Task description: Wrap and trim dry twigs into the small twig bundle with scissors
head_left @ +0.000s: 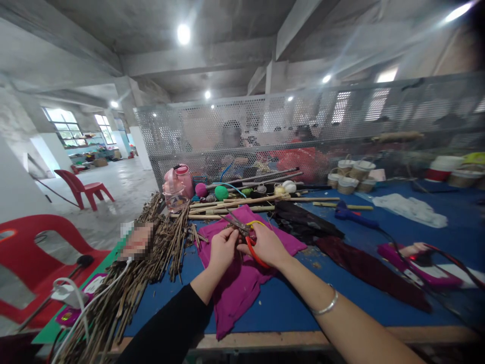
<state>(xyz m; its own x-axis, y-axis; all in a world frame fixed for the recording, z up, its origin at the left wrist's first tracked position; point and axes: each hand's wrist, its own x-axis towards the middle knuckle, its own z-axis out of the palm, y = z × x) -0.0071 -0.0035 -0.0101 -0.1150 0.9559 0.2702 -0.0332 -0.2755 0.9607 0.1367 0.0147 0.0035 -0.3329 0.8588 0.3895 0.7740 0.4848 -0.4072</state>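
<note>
My right hand is closed round a pair of scissors with red and yellow handles. Their metal blades stand apart and point up and to the left. Just beside them, the fingertips of my left hand are pinched together near small brown bits; what they hold is too small to make out. Both hands are above a magenta cloth spread on the blue tabletop. A heap of dry brown twigs lies to the left of my left hand.
Behind the cloth lie long bamboo sticks and coloured yarn balls. Dark fabric, a blue glue gun and a purple power strip are at right. A perforated metal screen stands behind; a red chair is at left.
</note>
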